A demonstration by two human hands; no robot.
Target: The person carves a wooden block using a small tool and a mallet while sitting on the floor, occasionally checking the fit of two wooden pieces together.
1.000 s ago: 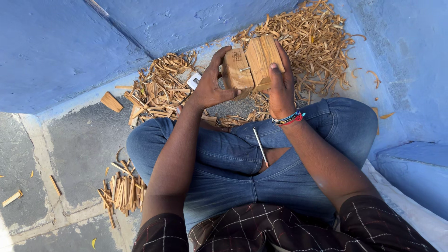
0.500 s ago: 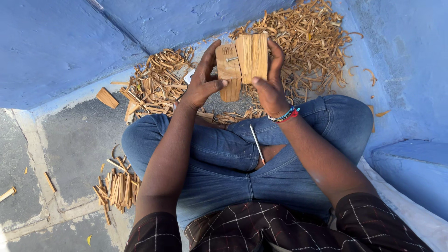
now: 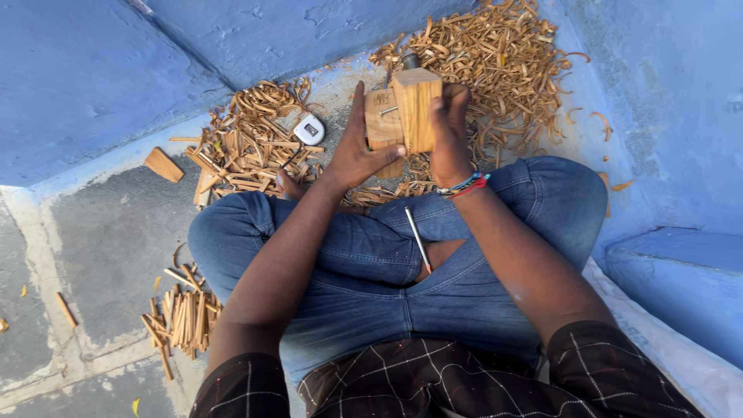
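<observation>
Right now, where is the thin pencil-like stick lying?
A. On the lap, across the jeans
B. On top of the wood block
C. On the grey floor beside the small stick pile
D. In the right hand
A: the stick lies loose across the jeans between the forearms, while the left hand and right hand both hold the wood block above it.
</observation>
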